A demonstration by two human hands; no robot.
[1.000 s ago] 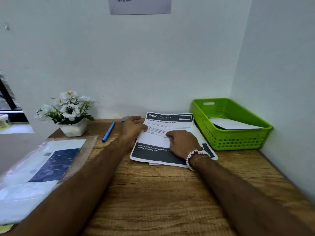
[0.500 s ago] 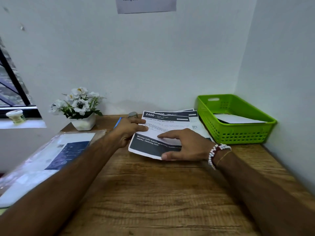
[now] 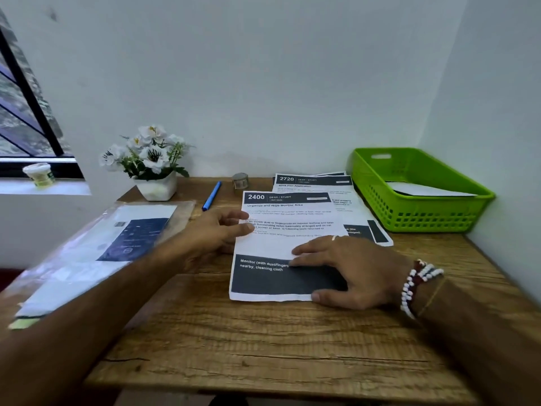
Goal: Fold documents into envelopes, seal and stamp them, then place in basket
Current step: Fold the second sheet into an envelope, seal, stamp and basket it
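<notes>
A printed sheet headed "2400" (image 3: 281, 212) lies flat on the wooden desk (image 3: 263, 341), pulled off the stack of documents (image 3: 319, 183) behind it. My right hand (image 3: 348, 271) lies flat on the sheet's lower right part, fingers straight, thumb at its front edge. My left hand (image 3: 216, 230) is at the sheet's left edge, fingers relaxed, fingertips touching the paper. The green basket (image 3: 456, 212) stands at the right against the wall with a white envelope (image 3: 424, 190) inside it.
A clear plastic pack of envelopes (image 3: 96, 244) lies on the left of the desk. A blue pen (image 3: 211, 196), a small stamp (image 3: 240, 180) and a white flower pot (image 3: 155, 171) sit along the back. Walls close the back and right sides.
The "2400" sheet has slid toward me, off the stack, under my right hand. My left hand has shifted from the sheet's top to its left edge.
</notes>
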